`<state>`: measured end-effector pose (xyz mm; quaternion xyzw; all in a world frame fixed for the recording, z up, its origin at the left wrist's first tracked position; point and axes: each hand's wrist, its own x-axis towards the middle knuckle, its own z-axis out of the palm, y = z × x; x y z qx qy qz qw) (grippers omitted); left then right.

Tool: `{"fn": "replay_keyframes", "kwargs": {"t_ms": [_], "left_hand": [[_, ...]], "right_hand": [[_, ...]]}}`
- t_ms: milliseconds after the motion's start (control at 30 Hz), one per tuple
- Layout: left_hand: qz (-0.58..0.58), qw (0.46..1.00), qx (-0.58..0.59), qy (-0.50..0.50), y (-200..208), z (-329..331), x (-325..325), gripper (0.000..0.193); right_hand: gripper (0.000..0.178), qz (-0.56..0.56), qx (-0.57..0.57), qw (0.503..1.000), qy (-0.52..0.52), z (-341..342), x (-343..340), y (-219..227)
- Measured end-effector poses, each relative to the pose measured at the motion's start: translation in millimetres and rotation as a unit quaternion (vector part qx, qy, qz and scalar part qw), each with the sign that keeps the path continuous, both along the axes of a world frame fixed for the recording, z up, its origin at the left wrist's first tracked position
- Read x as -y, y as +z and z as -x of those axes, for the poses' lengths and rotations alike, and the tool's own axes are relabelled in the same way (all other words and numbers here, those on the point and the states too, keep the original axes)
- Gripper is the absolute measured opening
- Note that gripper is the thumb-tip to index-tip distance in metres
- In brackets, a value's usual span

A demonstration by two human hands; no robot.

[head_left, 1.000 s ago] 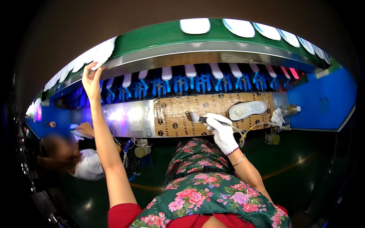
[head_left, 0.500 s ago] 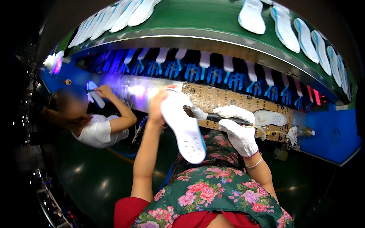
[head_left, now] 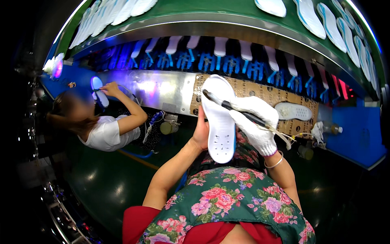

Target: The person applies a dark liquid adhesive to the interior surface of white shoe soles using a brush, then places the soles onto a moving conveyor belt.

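Note:
A white shoe insole [head_left: 221,126] with a blue side edge and small holes at its lower end is held upright in front of me. Gripping it by its left edge is my bare left hand [head_left: 201,129], its fingers partly hidden behind the insole. My right hand [head_left: 256,122], in a white knit glove, is closed round the dark handle of a brush [head_left: 227,105]. The brush's dark tip lies against the upper half of the insole. From the handle's rear end a pale tube [head_left: 280,134] runs off to the right.
Another white insole [head_left: 293,111] lies on brown cardboard [head_left: 198,92] over the bench. Behind runs a rack of blue clamps [head_left: 231,67]. Above, insoles line a green conveyor [head_left: 211,9]. A co-worker [head_left: 107,132] sits at left, holding an insole. A bottle [head_left: 335,129] stands at right.
My left hand has brought the insole to the right and turned it more upright. The brush, formerly beside the insole, now lies over its face.

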<state>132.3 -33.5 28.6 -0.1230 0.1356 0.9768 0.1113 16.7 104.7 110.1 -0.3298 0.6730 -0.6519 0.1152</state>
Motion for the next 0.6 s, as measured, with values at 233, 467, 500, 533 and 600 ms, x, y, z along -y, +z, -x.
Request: {"fn": "replay_keyframes", "kwargs": {"t_ms": [233,467,500,533,600], "left_hand": [[0.155,0.977,0.062,0.136,20.5,25.6,-22.9,0.099],[0.243,0.968,-0.005,0.064,4.6,23.7,-26.2,0.095],[0.238,0.968,0.005,0.079,3.6,23.5,-22.2,0.096],[0.234,0.968,0.015,0.094,2.9,23.6,-18.5,0.097],[0.253,0.959,0.016,0.124,4.9,21.6,-15.8,0.098]], "right_hand": [[0.029,-0.02,-0.275,0.959,-0.06,21.7,5.1,2.3],[0.029,-0.056,-0.326,0.943,-0.031,-2.6,3.0,-8.9],[0.025,-0.035,-0.268,0.963,-0.001,-4.1,2.7,-1.4],[0.024,-0.02,-0.235,0.972,-0.008,-0.6,3.4,-2.2],[0.024,0.007,-0.164,0.986,-0.023,8.8,1.7,-5.0]]}}
